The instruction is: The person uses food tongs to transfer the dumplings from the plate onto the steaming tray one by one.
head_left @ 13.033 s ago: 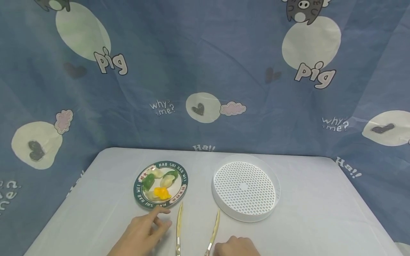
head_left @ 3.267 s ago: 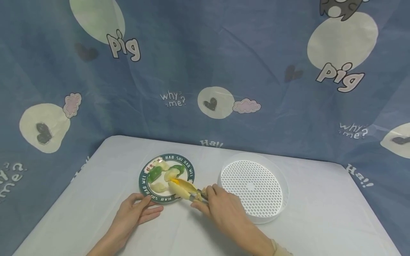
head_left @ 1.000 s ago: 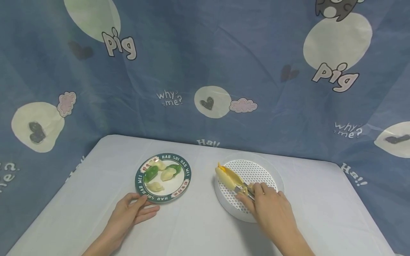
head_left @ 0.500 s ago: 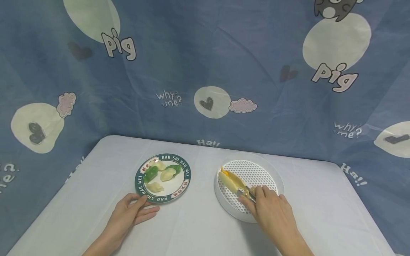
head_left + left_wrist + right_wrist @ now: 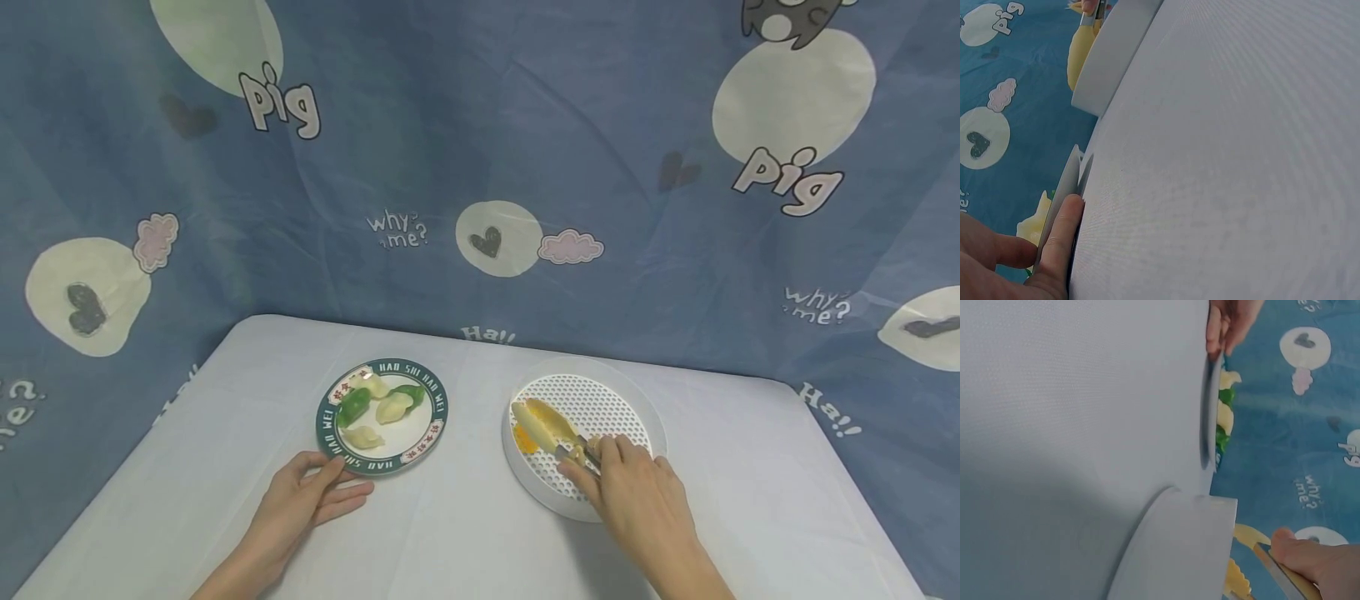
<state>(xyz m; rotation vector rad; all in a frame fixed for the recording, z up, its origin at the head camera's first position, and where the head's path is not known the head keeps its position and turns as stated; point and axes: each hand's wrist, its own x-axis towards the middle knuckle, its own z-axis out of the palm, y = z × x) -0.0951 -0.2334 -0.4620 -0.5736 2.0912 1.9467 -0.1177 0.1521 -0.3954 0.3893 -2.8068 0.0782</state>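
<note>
Has the orange piece (image 5: 527,440) down on the perforated floor of the white tray (image 5: 543,492), near the tray's left wall, just beside the tips of the yellow tongs (image 5: 536,428); cannot tell whether touching. Holds the tongs by the metal end in the right hand (image 5: 633,490), thumb to one side, fingers to the other, reaching in over the tray's near right rim. Slants the tongs toward the tray's left wall. With the left hand (image 5: 300,504), pinches the near left rim of the green-bordered plate (image 5: 439,406), thumb above, finger beneath. Carries pale and green dumpling-shaped pieces (image 5: 393,409) grouped on the plate's white middle. Sets plate toward the far left corner of the white-covered table (image 5: 450,542), tray near its far edge. Backs all this with a blue pig-print cloth (image 5: 405,158) beyond that edge.
</note>
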